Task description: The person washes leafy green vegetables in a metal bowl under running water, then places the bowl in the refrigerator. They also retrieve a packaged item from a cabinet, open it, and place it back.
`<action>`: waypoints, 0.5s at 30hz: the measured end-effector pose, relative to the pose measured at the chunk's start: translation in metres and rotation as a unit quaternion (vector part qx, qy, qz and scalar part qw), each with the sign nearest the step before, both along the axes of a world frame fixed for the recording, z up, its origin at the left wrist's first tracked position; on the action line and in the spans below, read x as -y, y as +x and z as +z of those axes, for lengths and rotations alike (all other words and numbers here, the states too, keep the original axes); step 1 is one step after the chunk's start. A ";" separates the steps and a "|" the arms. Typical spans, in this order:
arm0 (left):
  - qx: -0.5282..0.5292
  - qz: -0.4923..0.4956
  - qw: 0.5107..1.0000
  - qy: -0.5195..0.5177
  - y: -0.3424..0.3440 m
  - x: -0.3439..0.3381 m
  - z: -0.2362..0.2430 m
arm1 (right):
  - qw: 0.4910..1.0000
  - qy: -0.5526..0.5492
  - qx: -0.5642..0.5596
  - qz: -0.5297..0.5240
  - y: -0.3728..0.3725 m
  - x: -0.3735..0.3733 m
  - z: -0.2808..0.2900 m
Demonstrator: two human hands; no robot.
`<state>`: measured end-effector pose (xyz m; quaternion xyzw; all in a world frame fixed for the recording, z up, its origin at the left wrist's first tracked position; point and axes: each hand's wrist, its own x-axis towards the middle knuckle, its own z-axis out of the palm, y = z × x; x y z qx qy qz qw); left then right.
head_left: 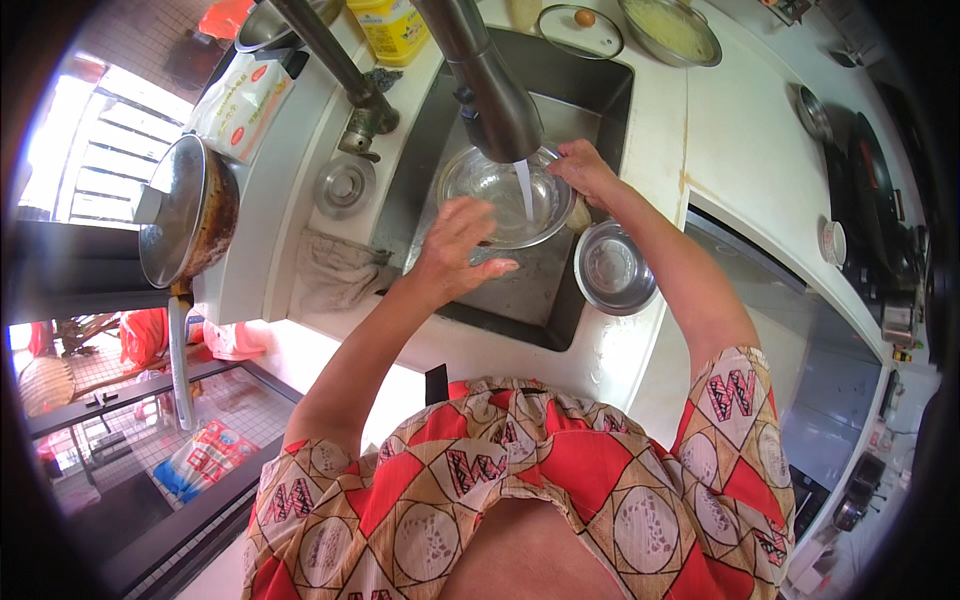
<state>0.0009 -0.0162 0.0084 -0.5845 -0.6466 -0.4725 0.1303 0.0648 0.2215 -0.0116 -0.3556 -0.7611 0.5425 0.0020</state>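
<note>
Two bare hands stand on nearly opposite sides of one shiny, round bowl, which is in the sink, below the tap, with a stream of water falling into it. The right hand is the nearer: its grip is narrow, fingers and thumb closed about the rim on the right, slightly toward the far side, so the bowl lies to its left and a little toward the person. The left hand is wide, thumb spread from the fingers and holding nothing; its fingertips overlap the near left rim in view, though whether they touch it cannot be told. From that hand the bowl lies rightward and away. Being round, the bowl offers no long axis; the line that matters, as far as one can judge, runs across it from hand to hand, with the water falling right of the middle, closer to the right grip. A small bowl rests just beside the sink's right edge, on the worktop, below the right forearm.
</note>
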 end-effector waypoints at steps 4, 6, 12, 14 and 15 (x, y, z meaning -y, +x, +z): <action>0.451 0.286 0.845 -0.018 -0.019 0.019 0.006 | 0.989 0.128 -0.039 0.067 0.008 -0.004 -0.004; 0.383 0.244 0.890 -0.026 -0.053 0.027 0.008 | 0.983 0.156 -0.057 0.082 0.006 0.001 -0.001; 0.311 0.326 0.887 -0.104 -0.118 0.015 0.002 | 0.988 0.133 -0.054 0.049 0.002 0.015 0.007; 0.307 0.277 0.902 -0.119 -0.118 0.012 0.008 | 0.988 0.125 -0.061 0.059 0.002 0.018 0.006; 0.303 0.251 0.910 -0.127 -0.116 0.011 0.013 | 0.988 0.125 -0.065 0.067 0.002 0.019 0.004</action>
